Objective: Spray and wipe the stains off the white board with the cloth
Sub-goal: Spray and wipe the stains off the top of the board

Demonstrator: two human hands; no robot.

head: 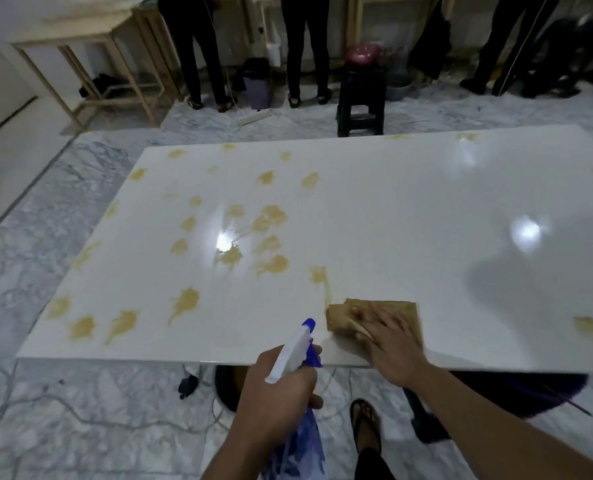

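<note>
Flat on the cloth (374, 315), my right hand (390, 336) presses with fingers spread wide near the board's near edge, a little right of its middle. The cloth is already brown all over (it looks soaked with what it has lifted), and a faint tan streak runs from its left corner up to a stain (317, 274) just beyond it. That is my first worry: a loaded cloth may smear colour across white surface instead of taking it off, so I would want to refold it to a fresher face if there is one.

My left hand (277, 393) is wrapped round the spray bottle (297, 348), held off the near edge with the nozzle aimed out over the board (409, 209). Whether a finger sits on the trigger I cannot tell. If I squeeze from here, mist could land on my right wrist or the floor rather than the marks.

Most stains (271, 216) cluster on the left half, reaching the far-left corner and the left edge, well apart from the cloth; a few more sit at the far edge and by the right edge. Leaning that far risks my weight tipping or sliding the board, since I cannot see what carries it. Cables (80, 415) on the floor near my foot (366, 427) could trip me as I shift left.
</note>
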